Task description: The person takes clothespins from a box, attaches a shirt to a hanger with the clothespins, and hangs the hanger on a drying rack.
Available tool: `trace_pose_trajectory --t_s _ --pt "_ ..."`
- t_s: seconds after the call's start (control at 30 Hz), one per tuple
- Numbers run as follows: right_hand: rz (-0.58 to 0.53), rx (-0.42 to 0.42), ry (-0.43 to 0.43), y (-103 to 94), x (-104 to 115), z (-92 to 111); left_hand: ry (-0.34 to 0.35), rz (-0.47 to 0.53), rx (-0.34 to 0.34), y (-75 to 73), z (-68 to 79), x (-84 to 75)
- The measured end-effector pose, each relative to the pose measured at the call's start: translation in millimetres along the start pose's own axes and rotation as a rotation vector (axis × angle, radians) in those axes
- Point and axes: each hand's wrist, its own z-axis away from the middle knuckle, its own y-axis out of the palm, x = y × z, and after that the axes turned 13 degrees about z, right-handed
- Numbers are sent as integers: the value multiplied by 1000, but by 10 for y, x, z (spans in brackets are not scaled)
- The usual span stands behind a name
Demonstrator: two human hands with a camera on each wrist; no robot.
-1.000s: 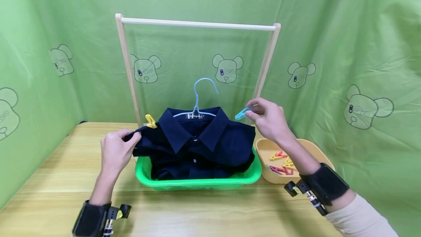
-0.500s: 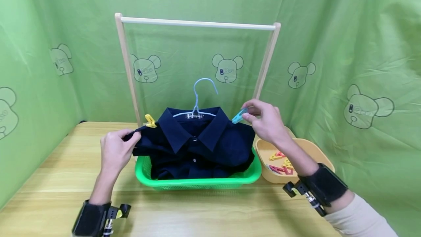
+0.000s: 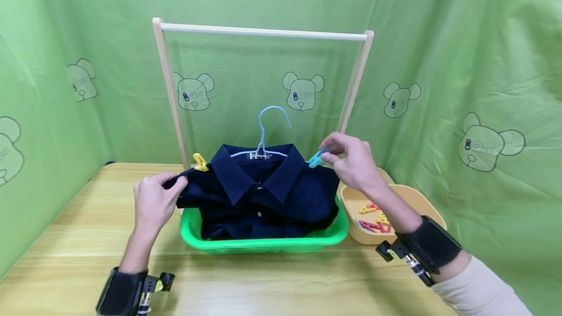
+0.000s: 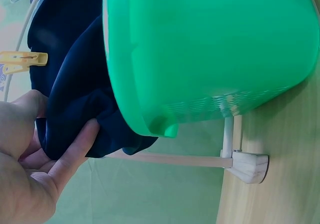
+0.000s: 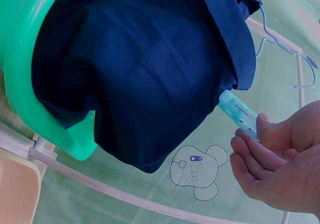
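A dark navy collared shirt (image 3: pixel 263 199) lies in a green basket (image 3: pixel 263 245), with a light blue hanger (image 3: pixel 262 135) in its neck. My left hand (image 3: pixel 154 204) pinches the shirt's sleeve on the left; in the left wrist view the thumb and fingers grip the cloth. Near it, a yellow clothespin (image 3: pixel 200 162) is clipped on that shoulder. My right hand (image 3: pixel 353 162) pinches a light blue clothespin (image 3: pixel 316 158) at the other shoulder. In the right wrist view that clothespin's tip (image 5: pixel 227 98) meets the shirt's shoulder edge; whether it bites the cloth I cannot tell.
Behind the basket stands a wooden rack with a white top bar (image 3: pixel 263 32). A tan tray (image 3: pixel 421 199) with several yellow and red clothespins (image 3: pixel 373 226) sits at the right, partly beneath my right forearm. Green curtains (image 3: pixel 439 38) enclose the wooden table (image 3: pixel 246 282).
My right hand has moved left and slightly down, bringing the light blue clothespin from beside the shirt to its right shoulder. The left hand keeps its hold on the sleeve.
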Motion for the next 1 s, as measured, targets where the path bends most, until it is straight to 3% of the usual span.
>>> trace_pose_trajectory --t_s 0.67,1.0 --pt "25 -26 -22 19 51 -51 -9 -5 4 -4 -12 -3" --pt "28 6 -9 50 71 -40 5 -11 6 5 -16 25"
